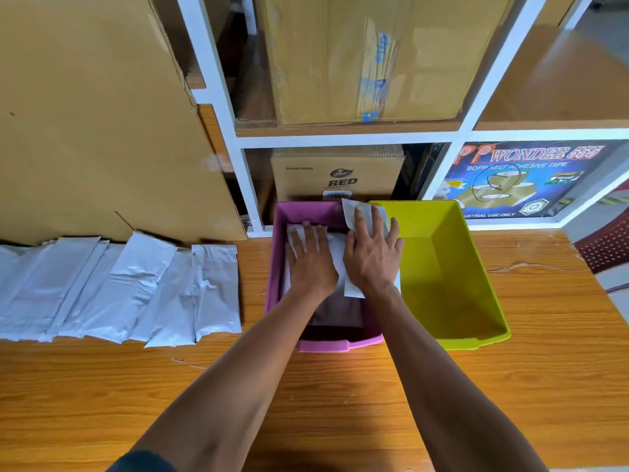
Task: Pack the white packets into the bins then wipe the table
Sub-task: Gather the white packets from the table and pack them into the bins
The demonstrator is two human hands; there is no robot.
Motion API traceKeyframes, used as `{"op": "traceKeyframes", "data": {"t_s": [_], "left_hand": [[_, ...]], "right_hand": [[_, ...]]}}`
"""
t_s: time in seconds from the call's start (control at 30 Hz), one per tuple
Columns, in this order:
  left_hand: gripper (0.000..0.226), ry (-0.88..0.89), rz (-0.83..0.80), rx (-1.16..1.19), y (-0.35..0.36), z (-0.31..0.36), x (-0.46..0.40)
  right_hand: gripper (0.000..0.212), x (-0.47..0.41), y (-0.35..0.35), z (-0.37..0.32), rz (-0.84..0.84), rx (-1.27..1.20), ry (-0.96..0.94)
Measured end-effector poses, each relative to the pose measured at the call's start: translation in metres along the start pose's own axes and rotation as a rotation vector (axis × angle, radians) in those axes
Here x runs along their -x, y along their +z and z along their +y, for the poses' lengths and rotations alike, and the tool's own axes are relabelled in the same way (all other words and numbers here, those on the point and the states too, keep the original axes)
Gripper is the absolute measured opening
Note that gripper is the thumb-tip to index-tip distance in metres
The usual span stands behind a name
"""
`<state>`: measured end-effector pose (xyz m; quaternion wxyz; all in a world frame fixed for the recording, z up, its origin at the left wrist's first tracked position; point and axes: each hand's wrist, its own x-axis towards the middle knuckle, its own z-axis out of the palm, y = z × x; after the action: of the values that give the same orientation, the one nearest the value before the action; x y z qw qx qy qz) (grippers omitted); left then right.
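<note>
The left hand [311, 258] lies flat, fingers straight and spread, pressing a white packet [335, 253] down inside the pink bin [282, 267]. The right hand [372, 248] lies beside it, fingers extended and slightly splayed, pressing a second white packet [350, 212] that overhangs the rim shared with the yellow-green bin [476, 284]. Neither hand grips anything; both push with open palms.

The packets appear to be thin plastic mailers: light, limp, creased and probably slippery. They should flatten under palm pressure and are best lifted by pinching an edge or a corner.

Both bins are rigid moulded plastic with sloped walls and stand touching each other at the far edge of the tabletop [340, 386]. The yellow-green bin shows no contents. A row of overlapping white packets [119, 287] lies along the far left edge of the tabletop, just beside the pink bin. The tabletop is wood-grain laminate, scuffed in places. Packing is judged to be at an early stage; wiping is not yet started.
</note>
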<state>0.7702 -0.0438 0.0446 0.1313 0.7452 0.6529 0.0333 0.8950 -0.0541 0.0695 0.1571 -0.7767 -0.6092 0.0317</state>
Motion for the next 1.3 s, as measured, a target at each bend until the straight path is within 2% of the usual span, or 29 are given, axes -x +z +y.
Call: {"op": "traceKeyframes", "data": {"t_s": [0.1,0.27,0.4,0.63,0.83,0.93,1.13,1.3], "left_hand": [[0.095,0.128,-0.093,-0.069,0.009,-0.002,0.002],[0.087,0.103,-0.162,-0.168,0.024,-0.025,0.004],[0.083,0.101,-0.170,-0.101,0.013,-0.032,0.006],[0.076,0.005,0.146,0.271,-0.024,-0.044,0.003],[0.070,0.026,0.216,0.325,-0.048,-0.051,0.009],[0.071,0.050,0.174,0.314,-0.042,-0.052,0.013],[0.086,0.115,0.019,0.161,-0.019,-0.045,0.008],[0.083,0.120,-0.165,0.066,-0.007,-0.041,-0.004]], "right_hand": [[0.060,0.000,0.003,-0.003,-0.026,0.005,-0.009],[0.062,0.002,0.003,-0.014,-0.025,0.009,-0.043],[0.062,0.005,0.003,-0.026,-0.057,0.021,-0.081],[0.057,0.013,0.018,-0.047,-0.097,-0.002,-0.064],[0.058,0.021,0.056,-0.047,-0.253,0.040,-0.030],[0.061,0.024,0.076,-0.037,-0.296,0.068,-0.028],[0.074,0.016,0.087,-0.026,-0.230,-0.004,-0.170],[0.075,0.004,0.100,-0.008,-0.320,-0.026,-0.263]]}}
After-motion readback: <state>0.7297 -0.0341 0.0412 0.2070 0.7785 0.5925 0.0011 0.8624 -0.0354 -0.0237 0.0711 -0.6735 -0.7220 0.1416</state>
